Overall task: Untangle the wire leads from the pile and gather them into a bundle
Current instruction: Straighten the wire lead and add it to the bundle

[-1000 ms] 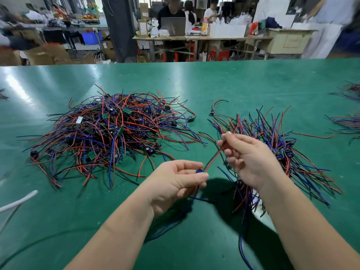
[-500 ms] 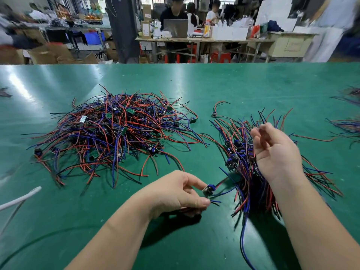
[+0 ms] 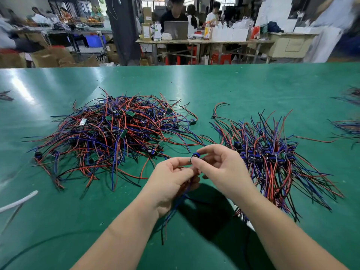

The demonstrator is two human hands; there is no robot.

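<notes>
A tangled pile point(image 3: 116, 133) of red, blue and black wire leads with small green boards lies on the left of the green table. A combed bundle point(image 3: 272, 158) of the same leads lies on the right. Between them, above the table, my left hand point(image 3: 169, 182) grips one wire lead point(image 3: 171, 213) whose wires hang down below my palm. My right hand point(image 3: 220, 168) pinches the small blue component point(image 3: 194, 157) at that lead's top end, fingertip to fingertip with my left hand.
The green table point(image 3: 233, 90) stretches far back. More wire bundles point(image 3: 348, 127) lie at the right edge, a small clump point(image 3: 5, 95) at the far left. A white cable point(image 3: 17, 201) lies at the left front. People work at desks behind.
My right hand left the right bundle and came back to the middle, taking the blue component. My left hand rose with the lead, which hung near the table before.
</notes>
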